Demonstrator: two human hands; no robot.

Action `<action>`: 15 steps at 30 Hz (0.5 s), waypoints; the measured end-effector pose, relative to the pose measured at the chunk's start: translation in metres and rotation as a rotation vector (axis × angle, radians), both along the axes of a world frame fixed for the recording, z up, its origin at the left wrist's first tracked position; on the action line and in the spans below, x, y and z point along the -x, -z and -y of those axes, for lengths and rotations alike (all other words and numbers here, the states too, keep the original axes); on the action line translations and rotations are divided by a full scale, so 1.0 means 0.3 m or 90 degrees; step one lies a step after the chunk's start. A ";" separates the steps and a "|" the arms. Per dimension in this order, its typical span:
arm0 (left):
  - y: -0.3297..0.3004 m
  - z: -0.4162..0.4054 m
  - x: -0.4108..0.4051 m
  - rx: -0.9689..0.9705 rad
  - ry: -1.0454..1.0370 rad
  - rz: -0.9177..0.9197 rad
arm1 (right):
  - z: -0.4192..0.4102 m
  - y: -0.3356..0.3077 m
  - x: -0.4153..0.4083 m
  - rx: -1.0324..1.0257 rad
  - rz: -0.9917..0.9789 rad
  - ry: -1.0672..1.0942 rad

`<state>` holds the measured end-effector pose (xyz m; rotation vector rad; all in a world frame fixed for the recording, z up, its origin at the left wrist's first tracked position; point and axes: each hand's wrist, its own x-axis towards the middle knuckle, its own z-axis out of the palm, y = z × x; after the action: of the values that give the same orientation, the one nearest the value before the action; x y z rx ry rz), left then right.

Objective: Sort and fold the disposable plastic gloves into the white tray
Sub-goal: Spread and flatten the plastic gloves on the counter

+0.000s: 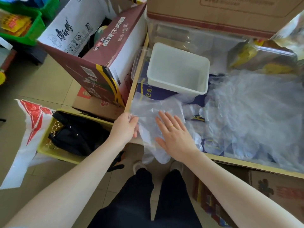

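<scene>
Both hands on one clear glove (pixel 148 122) at near-left corner of tabletop (pixel 213 157): left hand (pixel 126 127) pinching its left edge, right hand (pixel 172 134) flat, fingers spread, pressing it down. Glove long axis toward body, fingertips drooping over near edge. White tray (pixel 178 69) straight ahead, beyond the hands, empty; loose glove pile (pixel 250 116) well right, nearer right hand.

Access, table corner: bare surface between white tray (pixel 177 69) and table edge (pixel 136 83), partly under 1 clear glove (pixel 148 112). Right: loose glove heap (pixel 246 112). Rear: clear container (pixel 189 37) under cardboard box (pixel 222 12) (overhanging). Left: maroon carton (pixel 98 63) abuts the edge.
</scene>
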<state>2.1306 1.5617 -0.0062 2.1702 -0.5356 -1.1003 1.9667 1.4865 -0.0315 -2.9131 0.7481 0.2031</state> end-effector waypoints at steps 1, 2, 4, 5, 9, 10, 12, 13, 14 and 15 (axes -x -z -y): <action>-0.002 -0.004 0.001 0.009 -0.044 -0.054 | -0.004 0.009 0.002 0.004 -0.016 -0.007; -0.005 -0.009 0.001 0.022 -0.083 -0.122 | -0.002 0.015 0.006 0.005 -0.026 -0.012; -0.023 -0.015 -0.002 0.076 -0.154 -0.309 | 0.014 0.022 0.022 -0.020 -0.009 -0.022; -0.038 -0.017 -0.003 0.105 -0.170 -0.391 | 0.024 0.021 0.031 -0.063 0.027 -0.019; -0.078 -0.032 -0.011 0.137 0.032 -0.266 | 0.097 -0.074 0.044 -0.423 0.301 0.119; -0.090 -0.032 -0.015 0.141 0.093 -0.199 | 0.132 -0.115 0.042 -0.518 0.307 0.145; -0.110 -0.027 -0.022 0.157 0.198 -0.137 | 0.206 -0.185 0.032 -0.684 0.246 0.164; -0.122 -0.022 -0.024 0.161 0.245 -0.122 | 0.239 -0.196 0.029 -0.733 0.228 0.177; -0.135 -0.018 -0.027 0.164 0.282 -0.109 | 0.266 -0.202 0.021 -0.751 0.223 0.195; -0.144 -0.012 -0.030 0.172 0.305 -0.098 | 0.290 -0.200 0.010 -0.744 0.217 0.208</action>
<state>2.1396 1.5652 0.0371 1.7481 -1.1021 -1.3391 1.9637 1.3994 0.0285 -1.6433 0.6884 0.0600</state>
